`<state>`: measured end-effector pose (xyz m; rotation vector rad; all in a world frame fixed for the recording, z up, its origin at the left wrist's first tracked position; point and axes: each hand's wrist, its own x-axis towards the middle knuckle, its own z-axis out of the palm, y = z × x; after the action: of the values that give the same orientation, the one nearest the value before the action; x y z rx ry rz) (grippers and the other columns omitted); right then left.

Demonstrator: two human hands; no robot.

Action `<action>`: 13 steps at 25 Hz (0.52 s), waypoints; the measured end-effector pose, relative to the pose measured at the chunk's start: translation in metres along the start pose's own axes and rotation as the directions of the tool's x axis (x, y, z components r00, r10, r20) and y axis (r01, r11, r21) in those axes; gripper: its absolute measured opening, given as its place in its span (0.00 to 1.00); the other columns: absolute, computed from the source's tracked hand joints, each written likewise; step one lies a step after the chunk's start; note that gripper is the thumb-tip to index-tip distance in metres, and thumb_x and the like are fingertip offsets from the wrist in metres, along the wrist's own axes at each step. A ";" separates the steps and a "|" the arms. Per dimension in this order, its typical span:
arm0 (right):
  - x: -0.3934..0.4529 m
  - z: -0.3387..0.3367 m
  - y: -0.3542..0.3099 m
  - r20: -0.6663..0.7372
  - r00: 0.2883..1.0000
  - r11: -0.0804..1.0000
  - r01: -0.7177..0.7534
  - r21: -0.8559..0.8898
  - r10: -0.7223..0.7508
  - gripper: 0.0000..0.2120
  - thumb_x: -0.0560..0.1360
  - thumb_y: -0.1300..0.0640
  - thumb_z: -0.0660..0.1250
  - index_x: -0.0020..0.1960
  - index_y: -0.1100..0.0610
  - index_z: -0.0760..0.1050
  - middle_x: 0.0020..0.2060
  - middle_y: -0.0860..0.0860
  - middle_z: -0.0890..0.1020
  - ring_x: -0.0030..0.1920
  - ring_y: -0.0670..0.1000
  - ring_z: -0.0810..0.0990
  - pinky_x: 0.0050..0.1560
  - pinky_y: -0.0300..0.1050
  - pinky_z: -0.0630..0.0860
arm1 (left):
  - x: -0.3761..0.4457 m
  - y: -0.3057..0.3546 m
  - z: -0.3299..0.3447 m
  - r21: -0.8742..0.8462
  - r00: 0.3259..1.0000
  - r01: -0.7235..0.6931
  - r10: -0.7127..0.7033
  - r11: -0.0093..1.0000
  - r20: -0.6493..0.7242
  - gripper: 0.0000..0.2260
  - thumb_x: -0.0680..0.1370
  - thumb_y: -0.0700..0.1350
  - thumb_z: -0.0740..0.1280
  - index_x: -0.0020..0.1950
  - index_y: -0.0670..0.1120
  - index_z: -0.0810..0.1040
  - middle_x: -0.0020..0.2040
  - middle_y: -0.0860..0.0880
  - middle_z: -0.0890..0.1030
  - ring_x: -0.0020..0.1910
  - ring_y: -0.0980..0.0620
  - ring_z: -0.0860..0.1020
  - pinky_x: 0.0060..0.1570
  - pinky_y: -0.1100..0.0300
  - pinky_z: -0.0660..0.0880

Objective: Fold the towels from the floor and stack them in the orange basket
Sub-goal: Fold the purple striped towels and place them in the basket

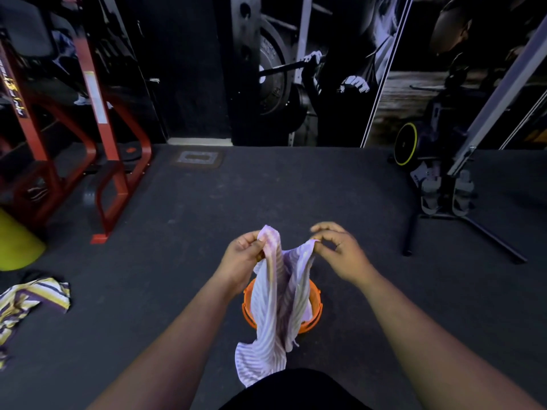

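You hold the striped towel (276,294) by its top edge, your left hand (242,258) gripping one corner and the fingers (318,245) of your right hand (340,253) pinching the other. It looks light and limp, so keep to the corners. Below your fingers sits the orange basket (315,315), contents hidden. Another towel (32,297) lies far left on the floor (296,187).

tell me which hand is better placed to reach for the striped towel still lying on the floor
Left, probably. The striped towel on the floor lies far to the person's left, nearer the left hand than the right hand. Both hands now hold the lilac towel above the orange basket.
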<state>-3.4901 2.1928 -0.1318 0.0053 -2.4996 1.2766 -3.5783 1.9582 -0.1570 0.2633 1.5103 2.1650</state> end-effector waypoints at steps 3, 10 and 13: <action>0.005 0.007 -0.008 0.091 0.994 0.993 -0.064 0.094 0.056 0.08 0.78 0.66 0.69 0.47 0.54 0.83 0.44 0.50 0.86 0.46 0.48 0.83 0.51 0.53 0.77 | -0.004 -0.004 0.008 0.057 1.000 0.002 -0.003 0.998 0.030 0.11 0.80 0.45 0.68 0.58 0.40 0.80 0.48 0.41 0.84 0.45 0.47 0.82 0.46 0.54 0.77; 0.017 0.025 -0.025 0.095 0.995 0.999 -0.040 -0.036 0.043 0.07 0.74 0.48 0.72 0.41 0.50 0.82 0.32 0.45 0.81 0.34 0.41 0.76 0.38 0.46 0.73 | -0.010 -0.003 0.028 0.133 0.997 -0.074 0.074 0.988 0.003 0.10 0.82 0.41 0.68 0.55 0.34 0.82 0.37 0.43 0.83 0.33 0.53 0.80 0.36 0.62 0.76; 0.019 0.028 -0.024 0.061 0.994 0.993 -0.087 -0.081 0.092 0.14 0.74 0.48 0.74 0.34 0.52 0.77 0.27 0.49 0.76 0.30 0.43 0.70 0.33 0.48 0.69 | -0.015 -0.001 0.033 0.156 0.998 -0.067 0.065 0.985 0.019 0.10 0.82 0.40 0.67 0.57 0.34 0.83 0.40 0.41 0.83 0.36 0.52 0.80 0.39 0.62 0.75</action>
<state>-3.5126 2.1589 -0.1229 -0.0864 -2.6309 1.2304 -3.5511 1.9785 -0.1438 0.3859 1.6892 2.0923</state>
